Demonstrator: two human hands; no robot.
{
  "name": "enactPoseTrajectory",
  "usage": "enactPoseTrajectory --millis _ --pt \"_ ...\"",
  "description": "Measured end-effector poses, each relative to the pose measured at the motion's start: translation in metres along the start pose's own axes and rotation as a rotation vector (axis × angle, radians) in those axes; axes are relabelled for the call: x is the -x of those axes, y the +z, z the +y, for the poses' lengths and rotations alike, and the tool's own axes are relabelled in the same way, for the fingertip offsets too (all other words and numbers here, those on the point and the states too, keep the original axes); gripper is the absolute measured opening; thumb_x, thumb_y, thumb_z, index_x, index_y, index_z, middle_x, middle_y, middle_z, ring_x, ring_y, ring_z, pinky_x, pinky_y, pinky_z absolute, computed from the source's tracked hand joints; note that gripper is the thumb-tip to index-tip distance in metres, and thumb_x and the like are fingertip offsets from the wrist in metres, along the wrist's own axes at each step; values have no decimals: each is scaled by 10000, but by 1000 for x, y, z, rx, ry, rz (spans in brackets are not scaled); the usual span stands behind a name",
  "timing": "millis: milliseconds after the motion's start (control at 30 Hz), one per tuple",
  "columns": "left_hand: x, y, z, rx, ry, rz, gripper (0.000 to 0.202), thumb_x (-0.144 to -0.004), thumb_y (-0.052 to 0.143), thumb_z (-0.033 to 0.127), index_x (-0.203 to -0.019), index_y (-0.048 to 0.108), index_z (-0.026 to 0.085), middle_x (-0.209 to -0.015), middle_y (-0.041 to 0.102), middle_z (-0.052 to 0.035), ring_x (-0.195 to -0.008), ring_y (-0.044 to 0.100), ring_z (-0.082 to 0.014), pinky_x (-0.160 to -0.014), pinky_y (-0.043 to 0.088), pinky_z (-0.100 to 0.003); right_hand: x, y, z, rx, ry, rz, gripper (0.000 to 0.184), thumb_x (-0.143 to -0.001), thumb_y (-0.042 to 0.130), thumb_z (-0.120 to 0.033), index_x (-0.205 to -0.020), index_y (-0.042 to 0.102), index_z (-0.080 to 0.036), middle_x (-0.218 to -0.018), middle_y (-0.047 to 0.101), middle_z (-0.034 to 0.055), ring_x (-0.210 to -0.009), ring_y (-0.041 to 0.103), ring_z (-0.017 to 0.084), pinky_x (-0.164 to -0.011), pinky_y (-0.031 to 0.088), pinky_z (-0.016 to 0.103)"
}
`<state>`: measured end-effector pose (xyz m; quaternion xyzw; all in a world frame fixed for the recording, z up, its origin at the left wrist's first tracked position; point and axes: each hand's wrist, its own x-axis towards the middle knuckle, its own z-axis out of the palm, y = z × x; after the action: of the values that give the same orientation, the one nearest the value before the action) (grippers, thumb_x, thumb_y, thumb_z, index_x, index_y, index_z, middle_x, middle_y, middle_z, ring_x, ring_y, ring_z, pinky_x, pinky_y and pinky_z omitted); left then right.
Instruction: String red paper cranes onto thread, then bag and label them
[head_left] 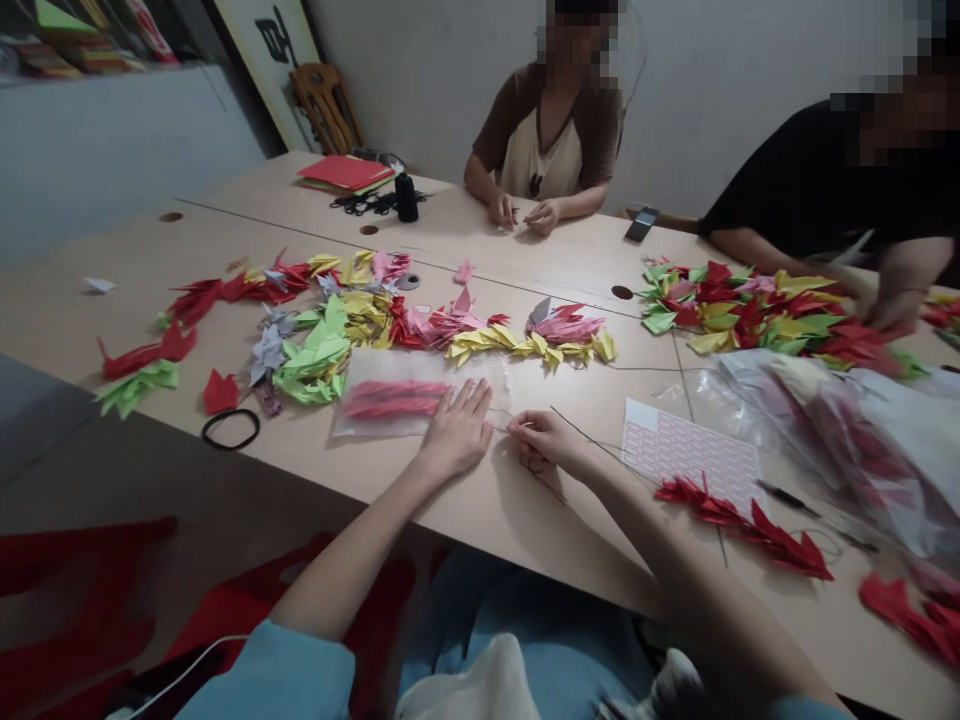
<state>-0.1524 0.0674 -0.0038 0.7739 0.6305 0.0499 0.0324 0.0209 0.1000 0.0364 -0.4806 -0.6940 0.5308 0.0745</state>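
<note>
My left hand lies flat, fingers stretched out, on the right end of a translucent plastic bag. Inside the bag are rows of pinkish-red folded paper pieces. Just to the right, my right hand pinches a thin dark thread between thumb and fingers; the thread also trails toward the bag. Folded paper cranes in yellow, light green and red are heaped beyond the bag. A red paper strand rests right of my right forearm.
A label sheet, a small dark-handled tool and plastic bags lie at right. A black band is near the left edge. Across the table sit two people, beside a black thread spool and red paper sheets.
</note>
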Motion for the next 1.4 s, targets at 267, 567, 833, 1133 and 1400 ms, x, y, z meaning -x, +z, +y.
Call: enactPoseTrajectory --millis 267,567,833,1133,1400 --pt "-2 -2 -1 10 13 29 563 -902 264 277 -1426 334 86 -1505 289 -92 -1408 242 -236 -1153 167 -462 41 -61 17 112 43 -76 144 -767 580 -256 -698 640 -145 -547 606 -6 -464 507 85 -473 389 203" --pt "-8 4 -6 -93 38 44 585 -894 215 281 -1419 343 57 -1498 298 -102 -1391 278 -267 -1122 212 -488 101 -115 60 118 206 131 227 -784 556 -360 -711 624 -155 -580 622 5 -473 527 101 -449 367 208" --pt "-9 -1 -3 -147 41 16 591 -896 197 283 -1411 354 40 -1500 292 -115 -1392 269 -284 -1120 204 -496 161 -129 80 18 98 483 368 -806 520 -521 -787 601 -163 -612 574 -9 -536 497 106 -518 384 240" --pt "-9 -5 -2 -153 17 -58 585 -906 200 281 -1435 305 54 -1514 257 -105 -1407 233 -278 -1127 197 -508 43 -21 24 376 -310 305 397 -764 699 -301 -1104 582 -135 -1104 567 122 -847 587 158 -789 480 309" --pt "-8 -5 -1 -144 4 -64 567 -915 230 283 -1447 292 99 -1520 247 -75 -1413 222 -254 -1136 204 -485 1 -6 15 448 -219 342 194 -886 376 -82 -891 566 -122 -895 597 105 -726 528 146 -679 423 278"
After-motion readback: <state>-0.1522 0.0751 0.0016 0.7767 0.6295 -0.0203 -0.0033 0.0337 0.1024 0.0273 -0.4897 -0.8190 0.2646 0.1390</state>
